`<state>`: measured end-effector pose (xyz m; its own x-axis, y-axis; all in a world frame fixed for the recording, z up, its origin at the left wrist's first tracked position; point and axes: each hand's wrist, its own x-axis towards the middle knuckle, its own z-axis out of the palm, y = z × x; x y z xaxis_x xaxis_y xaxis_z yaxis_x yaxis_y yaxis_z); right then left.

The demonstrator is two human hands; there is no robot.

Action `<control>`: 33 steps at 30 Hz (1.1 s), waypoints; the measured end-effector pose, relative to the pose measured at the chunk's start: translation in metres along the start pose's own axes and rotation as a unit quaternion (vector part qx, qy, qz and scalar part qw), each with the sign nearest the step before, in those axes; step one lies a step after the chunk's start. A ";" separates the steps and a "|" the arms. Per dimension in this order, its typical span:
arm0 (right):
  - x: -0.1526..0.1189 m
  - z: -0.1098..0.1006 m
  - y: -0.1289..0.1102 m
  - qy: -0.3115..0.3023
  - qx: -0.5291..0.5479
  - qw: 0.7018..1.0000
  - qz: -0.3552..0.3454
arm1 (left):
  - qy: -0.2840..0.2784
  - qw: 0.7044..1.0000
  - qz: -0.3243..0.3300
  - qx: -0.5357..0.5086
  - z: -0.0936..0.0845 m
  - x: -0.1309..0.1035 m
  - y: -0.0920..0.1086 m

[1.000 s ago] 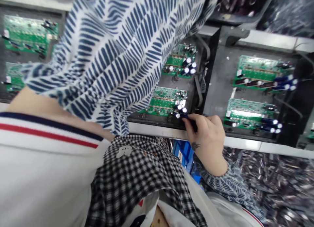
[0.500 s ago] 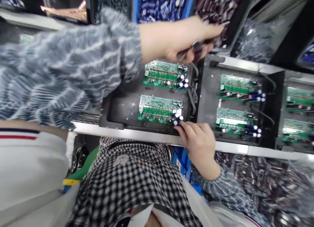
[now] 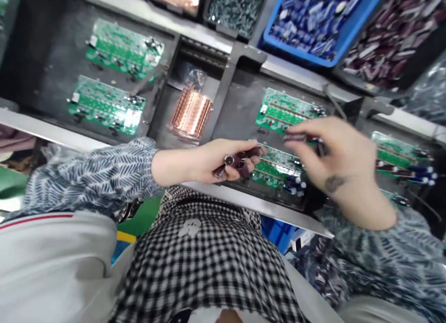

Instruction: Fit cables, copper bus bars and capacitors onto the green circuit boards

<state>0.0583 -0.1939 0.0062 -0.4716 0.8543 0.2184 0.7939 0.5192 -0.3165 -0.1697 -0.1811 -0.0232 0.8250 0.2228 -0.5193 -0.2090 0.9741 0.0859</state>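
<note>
Several dark maroon capacitors [image 3: 240, 162] lie in the curled fingers of my left hand [image 3: 223, 160], over the near-left end of a green circuit board [image 3: 275, 167]. That board has dark blue capacitors [image 3: 294, 185] at its right end. My right hand [image 3: 334, 158] is to the right, pinching a dark capacitor [image 3: 295, 137] between thumb and fingers, with another dark piece near its palm. Part of a second green board [image 3: 284, 107] shows behind the right fingertips. Both boards lie in a black tray [image 3: 239, 97].
A bundle of copper-coloured rods [image 3: 191, 113] lies left of the tray. Two more boards [image 3: 121, 49] are at the far left. Along the back stand a blue bin [image 3: 266, 40] of blue capacitors and a bin of maroon capacitors [image 3: 390, 39].
The view has shifted left. My left hand has come back from the maroon bin with capacitors. My right hand has left the near board's blue capacitors and now pinches a dark capacitor.
</note>
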 end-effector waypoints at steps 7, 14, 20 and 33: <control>0.043 0.037 0.038 -0.059 -0.025 0.992 0.110 | -0.035 0.995 0.002 -0.092 -0.010 -0.008 -0.008; 0.037 0.054 0.030 -0.012 -0.037 0.996 0.085 | -0.069 0.989 -0.004 -0.131 -0.009 -0.007 -0.011; 0.039 0.052 0.034 -0.070 -0.040 0.994 0.073 | -0.048 0.979 -0.015 -0.198 -0.005 0.001 -0.016; 0.009 0.013 0.004 -0.106 0.130 0.984 -0.056 | 0.049 0.976 0.028 -0.210 0.012 0.018 -0.030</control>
<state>0.0516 -0.1837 -0.0049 -0.6422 0.7625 0.0778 0.6198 0.5764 -0.5326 -0.1423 -0.2060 -0.0250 0.7557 0.2512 -0.6048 -0.4666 0.8545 -0.2281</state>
